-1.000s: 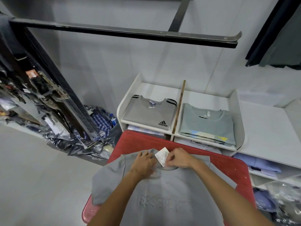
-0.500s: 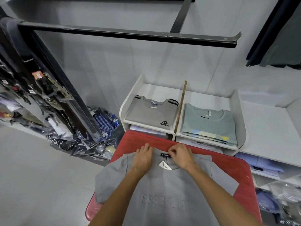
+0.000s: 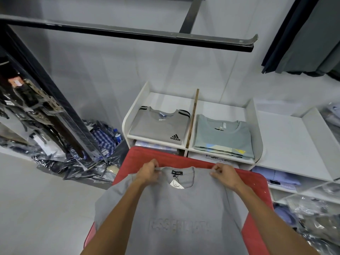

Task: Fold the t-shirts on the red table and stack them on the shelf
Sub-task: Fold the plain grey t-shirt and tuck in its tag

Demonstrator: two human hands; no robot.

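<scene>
We have the grey t-shirt (image 3: 184, 214) lying face up on the red desk (image 3: 147, 155), its collar at twelve o'clock from us and its hem toward six, so its long axis runs straight along our line of sight. Our left hand (image 3: 147, 173) pinches the shoulder seam just at nine o'clock of the neck opening, and our right hand (image 3: 223, 173) pinches the matching seam at three o'clock of it; both are clenched on cloth, fingers curled over the top edge. The paper tag (image 3: 177, 184) lies inside the collar between them. We judge the shirt is being squared up before the folds begin, since the sleeves are spread to both sides. The shelf (image 3: 256, 126) stands at twelve o'clock, just beyond the far edge of the desk, with a folded grey shirt (image 3: 158, 126) in its left bay and a pale green stack (image 3: 222, 137) in its right. Both hands sit equally near the collar, so neither has the advantage; the coming move will likely turn on that shared top edge
</scene>
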